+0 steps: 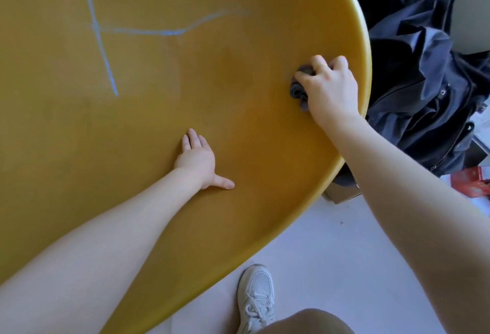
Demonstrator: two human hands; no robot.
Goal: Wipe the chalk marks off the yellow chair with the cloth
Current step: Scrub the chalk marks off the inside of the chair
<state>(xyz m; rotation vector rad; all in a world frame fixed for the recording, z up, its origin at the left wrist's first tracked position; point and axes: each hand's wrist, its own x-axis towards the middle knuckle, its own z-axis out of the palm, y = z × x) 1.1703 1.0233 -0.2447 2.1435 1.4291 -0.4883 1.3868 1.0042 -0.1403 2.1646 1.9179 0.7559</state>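
Two chalk marks (100,33) remain on the yellow chair (238,174), well apart from the cloth (299,89) bunched in the right hand (330,89); left hand (197,158) fingers flat. Risk: bunched cloth smears chalk.

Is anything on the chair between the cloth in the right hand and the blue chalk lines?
Nothing visible. The right hand grips the cloth near the yellow chair's rim; bare seat lies between it and the chalk marks. The left hand rests flat lower down, off that path.
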